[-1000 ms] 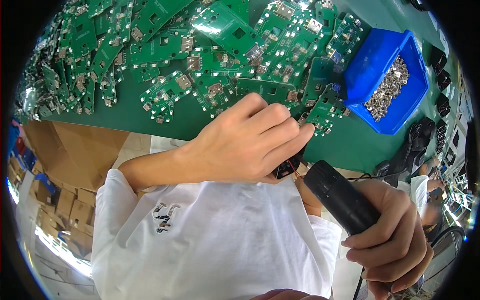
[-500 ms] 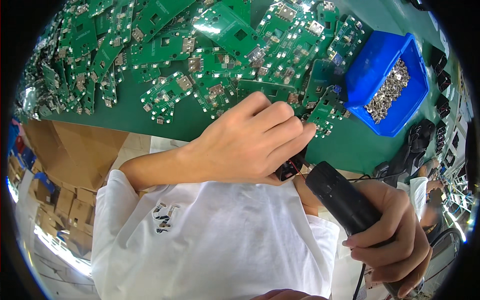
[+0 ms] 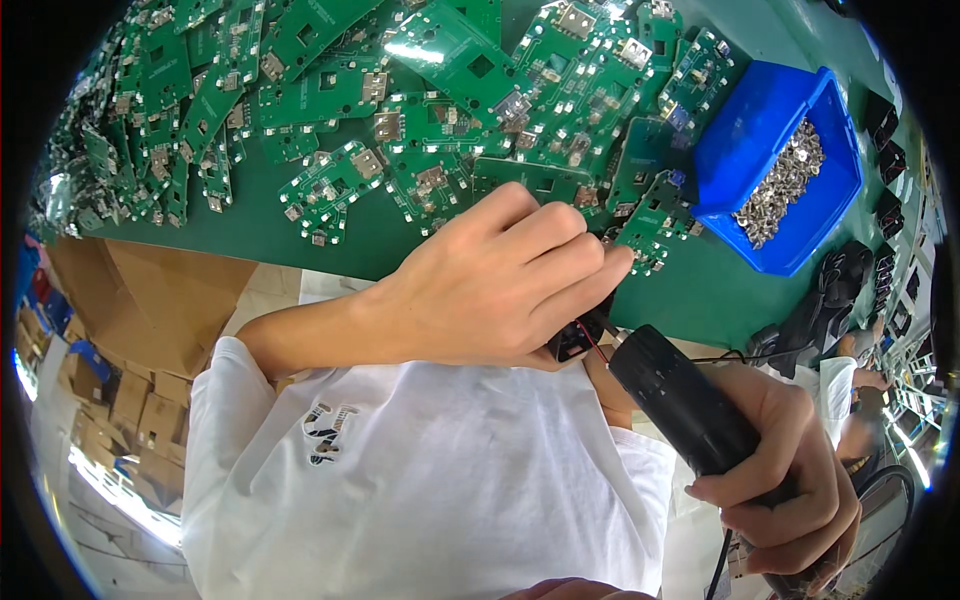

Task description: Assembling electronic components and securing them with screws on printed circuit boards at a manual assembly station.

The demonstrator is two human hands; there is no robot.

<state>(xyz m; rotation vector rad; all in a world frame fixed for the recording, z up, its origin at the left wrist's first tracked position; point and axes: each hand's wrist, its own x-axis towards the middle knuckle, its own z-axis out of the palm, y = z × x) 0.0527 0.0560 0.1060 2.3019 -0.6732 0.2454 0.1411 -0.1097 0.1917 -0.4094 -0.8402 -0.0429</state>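
My left hand [image 3: 510,275] is closed over a black plastic housing [image 3: 572,342] at the table's near edge. Most of the housing is hidden under my fingers; a thin red wire shows at its open side. In my right hand [image 3: 790,490] is a black electric screwdriver [image 3: 685,400], my fingers wrapped round its body. Its tip points up and left at the housing; whether it touches a screw is hidden. Just beyond my left fingertips lies a small green circuit board [image 3: 655,225].
Many green circuit boards [image 3: 430,60] lie heaped across the green table [image 3: 680,305]. A blue bin [image 3: 735,150] of small metal pieces [image 3: 785,185] stands at the right, with black parts [image 3: 840,280] beside it. A cardboard box [image 3: 150,300] is below the table's left edge.
My right hand and the screwdriver have shifted very slightly to the left. My left hand stays in place on the housing.
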